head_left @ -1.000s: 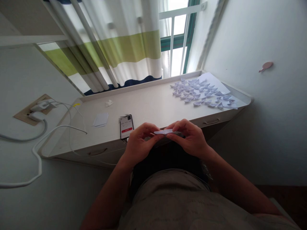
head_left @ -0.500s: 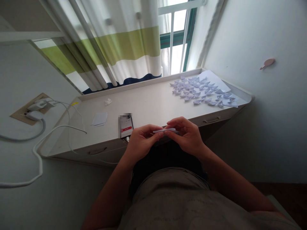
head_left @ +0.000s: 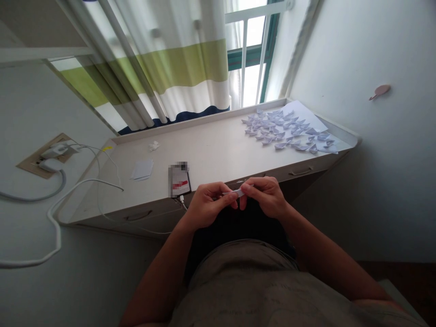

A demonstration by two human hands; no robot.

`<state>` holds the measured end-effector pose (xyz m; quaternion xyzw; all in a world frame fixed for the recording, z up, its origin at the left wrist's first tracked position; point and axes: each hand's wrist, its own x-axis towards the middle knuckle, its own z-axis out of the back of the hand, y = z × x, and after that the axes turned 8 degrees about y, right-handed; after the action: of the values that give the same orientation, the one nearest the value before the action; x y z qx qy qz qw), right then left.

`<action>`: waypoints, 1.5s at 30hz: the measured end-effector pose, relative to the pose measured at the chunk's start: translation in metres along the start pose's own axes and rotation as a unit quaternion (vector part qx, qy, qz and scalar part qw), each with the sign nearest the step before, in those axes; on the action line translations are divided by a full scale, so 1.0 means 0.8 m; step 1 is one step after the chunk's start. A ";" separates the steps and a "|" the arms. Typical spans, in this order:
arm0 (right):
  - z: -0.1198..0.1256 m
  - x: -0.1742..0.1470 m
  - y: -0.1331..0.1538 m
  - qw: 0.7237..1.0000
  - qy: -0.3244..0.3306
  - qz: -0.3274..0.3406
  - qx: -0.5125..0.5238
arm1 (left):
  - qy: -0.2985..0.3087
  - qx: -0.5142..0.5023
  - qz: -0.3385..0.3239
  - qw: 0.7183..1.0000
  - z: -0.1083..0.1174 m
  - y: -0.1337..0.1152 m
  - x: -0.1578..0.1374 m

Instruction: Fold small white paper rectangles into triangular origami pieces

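Between my two hands, just off the desk's front edge, is a small piece of folded white paper [head_left: 239, 193]. My left hand [head_left: 208, 204] pinches its left part between thumb and fingers. On the other side my right hand [head_left: 267, 194] grips the right end, thumb on the near face. My fingers cover much of the paper, so its exact fold cannot be made out. Many small folded paper boats [head_left: 275, 129] lie grouped at the desk's right end.
On the white desk [head_left: 207, 145] lie a phone [head_left: 180, 180] with a charging cable, a stack of white paper slips [head_left: 142, 169] and a crumpled tissue [head_left: 154, 146]. White sheets [head_left: 303, 116] rest under the boats. Cables run from the wall socket [head_left: 47, 156] across the desk's left end.
My hands have dropped slightly and the right fingers have closed in on the paper. The paper was held flat and edge-on; now it is tilted and more covered by my fingers.
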<state>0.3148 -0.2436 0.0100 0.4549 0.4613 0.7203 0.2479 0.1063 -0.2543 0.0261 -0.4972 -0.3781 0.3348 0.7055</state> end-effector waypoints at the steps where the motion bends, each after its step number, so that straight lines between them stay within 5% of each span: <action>1: 0.001 -0.001 -0.001 1.000 -0.007 0.003 0.015 | -0.019 0.011 -0.007 1.000 -0.002 0.002 0.000; 7: 0.001 0.000 -0.007 0.999 -0.031 -0.025 0.017 | -0.044 0.007 0.007 0.999 -0.009 0.010 0.004; 14: -0.018 0.014 -0.023 0.982 -0.112 -0.044 0.143 | -0.206 0.127 -0.077 0.967 -0.032 0.012 0.013; 27: 0.003 0.003 -0.009 0.991 0.018 -0.062 0.116 | -0.045 -0.046 0.051 0.997 -0.001 -0.002 0.007; 35: -0.004 0.010 -0.004 0.997 -0.015 -0.078 0.003 | -0.072 0.028 0.036 0.996 -0.013 0.000 0.011; 45: -0.008 0.015 -0.007 0.995 -0.059 -0.084 0.010 | -0.117 0.158 0.044 0.980 -0.014 0.004 0.025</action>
<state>0.3033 -0.2342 0.0090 0.4589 0.4895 0.6641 0.3299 0.1255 -0.2418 0.0242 -0.3532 -0.3786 0.4765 0.7105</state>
